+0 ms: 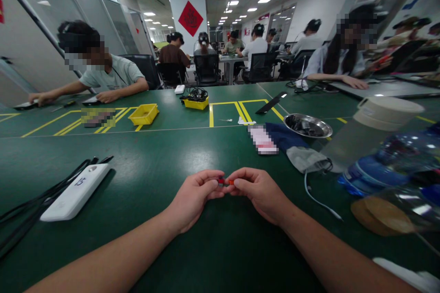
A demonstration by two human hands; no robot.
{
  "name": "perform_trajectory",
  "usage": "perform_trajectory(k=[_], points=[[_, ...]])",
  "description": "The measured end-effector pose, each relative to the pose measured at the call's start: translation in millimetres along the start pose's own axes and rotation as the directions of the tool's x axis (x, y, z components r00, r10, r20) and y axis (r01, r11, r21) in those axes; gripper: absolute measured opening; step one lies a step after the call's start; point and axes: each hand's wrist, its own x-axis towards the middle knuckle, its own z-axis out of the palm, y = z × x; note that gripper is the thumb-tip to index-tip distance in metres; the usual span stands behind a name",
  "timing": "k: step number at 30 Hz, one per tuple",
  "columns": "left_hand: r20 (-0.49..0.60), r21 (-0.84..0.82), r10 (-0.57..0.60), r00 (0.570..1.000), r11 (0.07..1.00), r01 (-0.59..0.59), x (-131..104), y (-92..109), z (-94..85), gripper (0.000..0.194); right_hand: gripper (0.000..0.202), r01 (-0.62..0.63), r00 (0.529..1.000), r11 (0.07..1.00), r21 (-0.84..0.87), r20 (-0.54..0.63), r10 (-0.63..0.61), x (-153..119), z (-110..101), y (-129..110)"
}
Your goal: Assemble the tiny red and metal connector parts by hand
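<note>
Above the green table, my left hand [196, 197] and my right hand [261, 190] meet at their fingertips. Between the thumb and fingers of my left hand is a small dark red piece [220, 180], mostly covered. My right hand pinches a small orange piece [231, 182], of which only a bit shows. The two pieces lie close together; whether they touch I cannot tell. Both are too small to name by kind.
A white power bank [77, 192] with black cables lies left. Ahead are yellow trays [143, 114] and a phone [263, 139]. On the right stand a metal bowl [307, 126], a large jug [371, 132] and plastic bottles [374, 171]. Other people sit across the table.
</note>
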Motion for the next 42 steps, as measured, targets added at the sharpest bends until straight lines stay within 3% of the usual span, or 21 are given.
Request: perform_trajectory(k=[5, 9, 16, 42], points=[[0.003, 0.122, 0.022, 1.000, 0.992, -0.022, -0.1, -1.4, -0.3, 0.027, 0.016, 0.011, 1.000, 1.000, 0.007, 0.000, -0.011, 0.5, -0.4, 0.9], [-0.011, 0.054, -0.003, 1.000, 0.999, 0.003, 1.6, -1.0, -0.8, 0.024, 0.013, 0.015, 1.000, 1.000, -0.014, -0.011, -0.015, 1.2, -1.0, 2.8], [-0.064, 0.022, -0.040, 0.997, 0.999, 0.041, 2.2, 1.2, 0.8, 0.023, 0.016, -0.008, 1.000, 0.995, 0.099, -0.004, 0.008, 0.2, -0.3, -1.0], [0.008, 0.066, 0.012, 1.000, 0.998, -0.013, 3.6, -3.8, -3.5, 0.028, 0.010, 0.021, 1.000, 1.000, -0.005, 0.018, -0.021, 0.8, 0.1, 0.9]])
